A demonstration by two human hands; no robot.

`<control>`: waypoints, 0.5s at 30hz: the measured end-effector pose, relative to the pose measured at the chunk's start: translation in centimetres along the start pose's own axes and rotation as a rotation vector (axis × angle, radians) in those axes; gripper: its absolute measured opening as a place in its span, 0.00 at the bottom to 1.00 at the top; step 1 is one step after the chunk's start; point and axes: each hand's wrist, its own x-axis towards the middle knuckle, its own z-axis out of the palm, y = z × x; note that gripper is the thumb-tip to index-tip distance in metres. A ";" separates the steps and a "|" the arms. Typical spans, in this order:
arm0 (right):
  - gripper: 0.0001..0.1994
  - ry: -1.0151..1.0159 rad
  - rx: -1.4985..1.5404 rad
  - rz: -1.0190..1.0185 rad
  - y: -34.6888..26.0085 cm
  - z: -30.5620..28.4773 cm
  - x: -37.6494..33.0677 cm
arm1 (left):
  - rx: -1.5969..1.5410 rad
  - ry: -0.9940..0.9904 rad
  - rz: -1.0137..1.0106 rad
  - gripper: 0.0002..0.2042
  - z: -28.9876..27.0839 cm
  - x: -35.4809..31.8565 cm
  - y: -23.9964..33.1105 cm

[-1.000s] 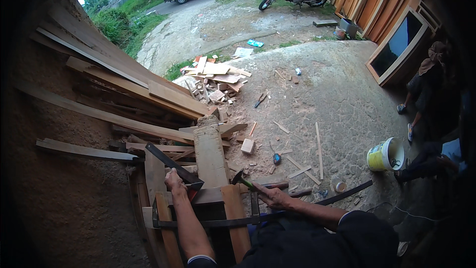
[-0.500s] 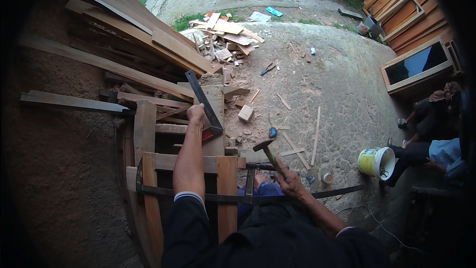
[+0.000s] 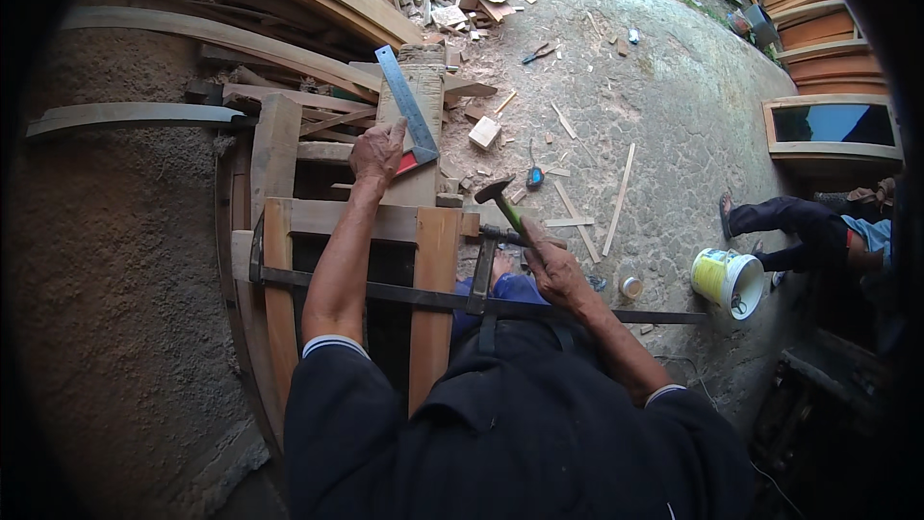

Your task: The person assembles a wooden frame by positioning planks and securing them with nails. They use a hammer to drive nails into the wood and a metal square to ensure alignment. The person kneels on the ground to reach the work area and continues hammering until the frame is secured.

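The black steel bar clamp [image 3: 438,299] just below centre could slip if the dark-headed, green-handled hammer [image 3: 507,208], wrapped in the right hand [image 3: 556,272] at centre, knocks its screw [image 3: 499,234], while the left hand [image 3: 377,151] grips the silver-bladed, red-stocked metal square [image 3: 412,111], now higher, at upper centre, than half a second ago.

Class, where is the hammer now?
In the head view, just right of centre, the hammer is in the right hand, its head appearing left of the tape measure.

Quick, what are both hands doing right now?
Left hand: closed, holding the L-shaped silver-and-red square.
Right hand: closed, holding the dark-headed hammer with a green handle.
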 end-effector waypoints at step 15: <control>0.41 -0.268 -0.400 -0.208 -4.5 3.0 3.3 | 0.279 0.059 0.279 0.32 0.3 -8.3 -2.7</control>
